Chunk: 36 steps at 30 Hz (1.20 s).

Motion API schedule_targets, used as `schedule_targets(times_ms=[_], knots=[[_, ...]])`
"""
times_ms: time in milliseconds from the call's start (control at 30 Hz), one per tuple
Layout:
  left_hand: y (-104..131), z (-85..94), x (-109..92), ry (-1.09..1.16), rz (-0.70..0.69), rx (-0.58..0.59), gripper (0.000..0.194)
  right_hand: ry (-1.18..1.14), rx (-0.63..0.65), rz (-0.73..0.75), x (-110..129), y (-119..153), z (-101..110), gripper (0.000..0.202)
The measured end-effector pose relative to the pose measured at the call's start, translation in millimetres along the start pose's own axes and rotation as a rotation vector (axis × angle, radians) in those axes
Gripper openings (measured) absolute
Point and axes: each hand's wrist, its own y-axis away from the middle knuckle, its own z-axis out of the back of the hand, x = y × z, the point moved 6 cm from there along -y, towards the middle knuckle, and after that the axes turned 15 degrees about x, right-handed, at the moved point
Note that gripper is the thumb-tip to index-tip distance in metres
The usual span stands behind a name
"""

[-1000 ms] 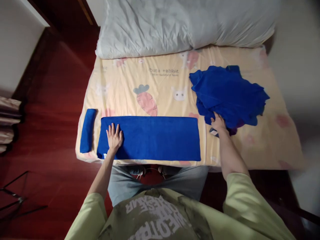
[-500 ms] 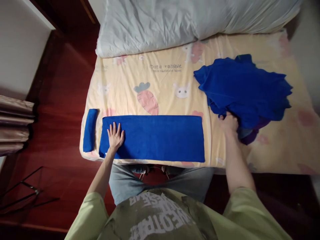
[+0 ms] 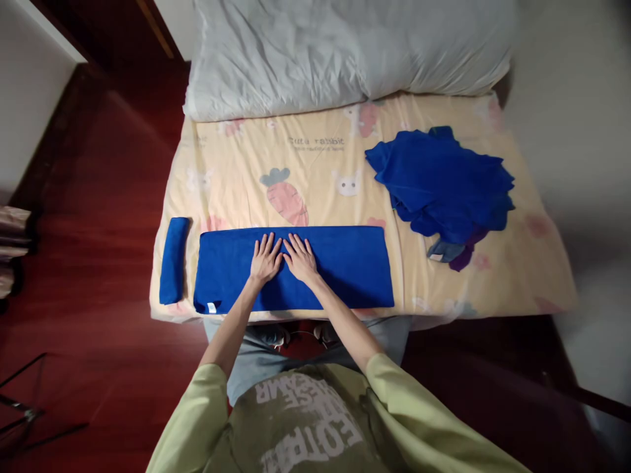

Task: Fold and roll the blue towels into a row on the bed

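Observation:
A blue cloth (image 3: 350, 263) lies flat as a long rectangle along the bed's near edge, a small white tag at its lower left corner. My left hand (image 3: 266, 259) rests flat on it, left of the middle, fingers spread. Close beside it, my right hand (image 3: 300, 257) also lies palm down on the cloth with its fingers apart. A rolled or folded blue cloth (image 3: 173, 261) is to the left of the flat one. At the right, a loose heap of blue cloths (image 3: 444, 180) has grey-blue and purple pieces at its lower edge.
The bed (image 3: 227, 171) wears a yellow sheet with rabbits and carrots. A bulky pale grey quilt (image 3: 296, 59) lies across its far side. On the red floor at the lower left stands a thin black metal frame (image 3: 27, 412), with a curtain (image 3: 12, 240) above.
My right hand has left the heap's lower edge and come down on the flat cloth. My left hand has slid right toward the cloth's middle. The view has shifted.

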Motion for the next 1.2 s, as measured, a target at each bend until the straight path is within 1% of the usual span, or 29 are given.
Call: schedule_targets(times_ms=[33,100,200,300,367,467,533,600,667,767,867,933,967,1033,1100,1133,1200], knots=[[-3.7,0.2,1.7,0.012,0.012,-0.015,0.06,0.011,-0.021,-0.019,-5.8,-2.6,2.0,0.057],[-6.6,4.4,13.3,0.036,0.046,-0.052,0.061,0.03,-0.052,-0.061,-24.2,-1.7,9.3,0.059],[-0.9,15.4,43.2,0.064,0.123,-0.107,0.061,0.062,-0.086,-0.133,-62.5,11.2,25.4,0.062],[11.5,26.0,76.2,0.079,0.229,-0.151,0.061,0.094,-0.131,-0.235,-108.4,34.1,45.2,0.064],[20.3,32.7,95.9,0.082,0.304,-0.201,0.062,0.114,-0.167,-0.339,-141.8,53.4,59.0,0.066],[29.3,41.6,119.2,0.08,0.393,-0.282,0.063,0.142,-0.231,-0.507,-187.6,82.5,78.6,0.068],[30.9,46.4,131.2,0.078,0.437,-0.314,0.064,0.157,-0.272,-0.598,-209.8,96.9,88.8,0.07],[29.9,50.9,140.7,0.074,0.464,-0.332,0.065,0.158,-0.301,-0.667,-223.9,105.0,94.8,0.071],[27.4,54.7,148.5,0.073,0.474,-0.337,0.066,0.153,-0.316,-0.708,-230.6,107.1,96.5,0.071],[22.2,57.8,157.6,0.083,0.456,-0.31,0.068,0.149,-0.312,-0.726,-232.9,104.4,94.0,0.071],[19.0,59.1,162.6,0.094,0.43,-0.263,0.07,0.147,-0.294,-0.74,-234.4,103.5,91.9,0.07],[21.1,60.1,160.4,0.109,0.435,-0.238,0.071,0.143,-0.281,-0.749,-235.3,104.9,94.0,0.071],[23.8,60.5,155.8,0.117,0.437,-0.231,0.071,0.14,-0.273,-0.753,-234.8,105.7,96.2,0.071],[31.9,60.5,136.5,0.128,0.425,-0.238,0.07,0.143,-0.266,-0.741,-227.4,105.4,102.3,0.07],[41.3,56.4,102.6,0.13,0.381,-0.255,0.069,0.162,-0.271,-0.674,-205.4,99.8,106.4,0.069],[45.4,51.5,81.1,0.13,0.348,-0.259,0.068,0.171,-0.274,-0.619,-187.5,95.0,105.4,0.069],[50.3,34.0,33.1,0.131,0.269,-0.233,0.068,0.165,-0.269,-0.484,-139.4,84.0,93.3,0.069]])
